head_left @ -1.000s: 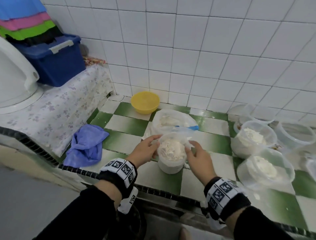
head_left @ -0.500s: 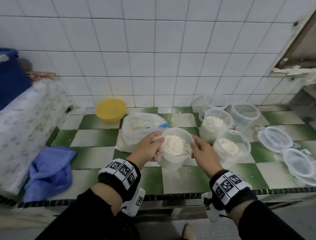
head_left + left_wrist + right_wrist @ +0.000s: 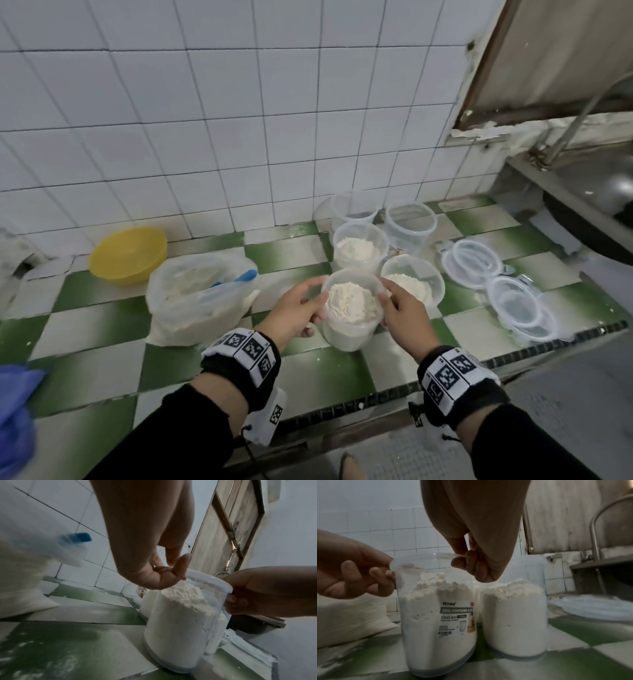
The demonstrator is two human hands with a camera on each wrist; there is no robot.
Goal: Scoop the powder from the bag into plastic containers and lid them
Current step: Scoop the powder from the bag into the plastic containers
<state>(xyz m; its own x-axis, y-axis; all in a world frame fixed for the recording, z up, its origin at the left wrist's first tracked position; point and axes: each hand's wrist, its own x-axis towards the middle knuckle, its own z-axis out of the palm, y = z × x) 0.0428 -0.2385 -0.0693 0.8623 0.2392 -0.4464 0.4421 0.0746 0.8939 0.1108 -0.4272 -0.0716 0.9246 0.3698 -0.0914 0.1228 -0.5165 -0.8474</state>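
Since a second ago we have carried the tub (image 3: pixel 349 311) rightward along the worktop (image 3: pixel 102 329), away from the bag (image 3: pixel 198 294) and up beside the two other filled tubs (image 3: pixel 359 246), and it now tilts to the left, its base touching the tiles near the front edge. Our left hand (image 3: pixel 294 315) has its grip curled on the rim at the left side, thumb over the lip and fingers against the wall, as the right wrist view shows plainly. Our right hand (image 3: pixel 404 311) pinches the opposite rim, its fingertips (image 3: pixel 231 599) pressed to the wall just under the lip. Powder (image 3: pixel 349 301) is heaped in the tub nearly to the rim, and there is no lid on it. One filled tub (image 3: pixel 513 615) stands upright just to its right, close but whether touching we cannot tell.

Behind these, against the tiled wall, stand empty tubs (image 3: pixel 411 222). Clear lids (image 3: pixel 513 301) lie toward the right end of the worktop. A blue scoop handle (image 3: pixel 239 277) sticks out of the open bag at the left, and a yellow bowl (image 3: pixel 128 255) sits behind it by the wall. At the front left edge lies a blue cloth (image 3: pixel 17 411).
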